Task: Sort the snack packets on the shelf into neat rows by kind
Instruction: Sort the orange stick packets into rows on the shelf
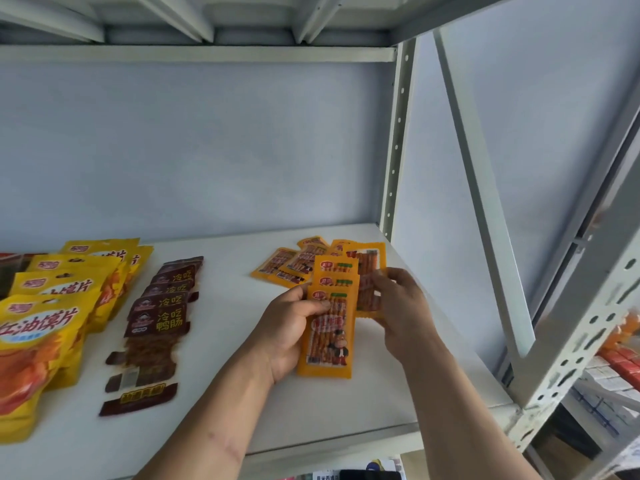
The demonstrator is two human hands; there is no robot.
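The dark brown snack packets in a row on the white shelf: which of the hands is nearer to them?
Left. The left hand holds orange packets just right of the dark brown snack packets; the right hand is farther right, beyond the left hand.

Lighting is bright, even and diffuse, with only faint shadows on the white shelf point(221, 375). Wide-angle distortion bends the uprights point(485, 202) at right. Edges appear soft and slightly blurred.
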